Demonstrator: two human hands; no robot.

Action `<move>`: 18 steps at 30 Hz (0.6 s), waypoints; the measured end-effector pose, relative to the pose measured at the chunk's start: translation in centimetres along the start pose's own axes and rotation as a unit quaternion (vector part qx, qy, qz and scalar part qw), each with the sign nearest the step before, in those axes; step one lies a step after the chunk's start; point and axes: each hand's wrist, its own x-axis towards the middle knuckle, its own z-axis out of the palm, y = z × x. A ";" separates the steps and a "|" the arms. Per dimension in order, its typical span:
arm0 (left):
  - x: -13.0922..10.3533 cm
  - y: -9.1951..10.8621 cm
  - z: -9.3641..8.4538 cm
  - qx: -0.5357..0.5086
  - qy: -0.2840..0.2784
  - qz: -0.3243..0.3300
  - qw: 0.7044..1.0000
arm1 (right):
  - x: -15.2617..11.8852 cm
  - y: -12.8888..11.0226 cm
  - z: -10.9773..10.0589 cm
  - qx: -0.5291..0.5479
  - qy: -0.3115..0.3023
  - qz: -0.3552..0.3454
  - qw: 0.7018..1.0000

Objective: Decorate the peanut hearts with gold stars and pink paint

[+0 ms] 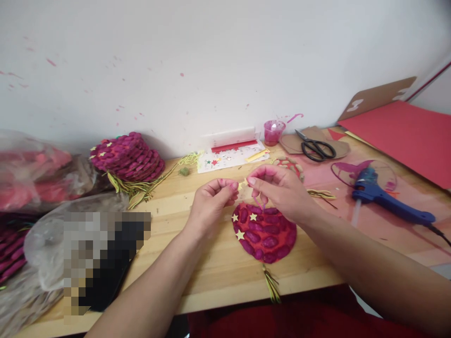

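A small pale yellow star piece (243, 183) is pinched between the fingertips of both hands. My left hand (214, 202) holds its left side, and my right hand (278, 188) grips its right side. Just below them a round red craft piece (269, 227) with purple oval lumps lies on the wooden table. Yellow stars (240, 234) sit on its left part, and a tassel (272, 284) hangs from its lower end. A purple loop shows at its top, under my right fingers.
Stacked purple pieces (127, 157) and plastic bags (63, 234) are at the left. A white sheet (225, 162) with small stars, a pink cup (274, 133), black scissors (317, 149), a blue glue gun (391, 202) and red paper (405, 136) lie behind and right.
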 end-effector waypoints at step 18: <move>10.2 2.6 -0.6 0.378 0.066 0.119 0.916 | -1.2 -0.2 1.1 0.078 -0.121 0.089 0.986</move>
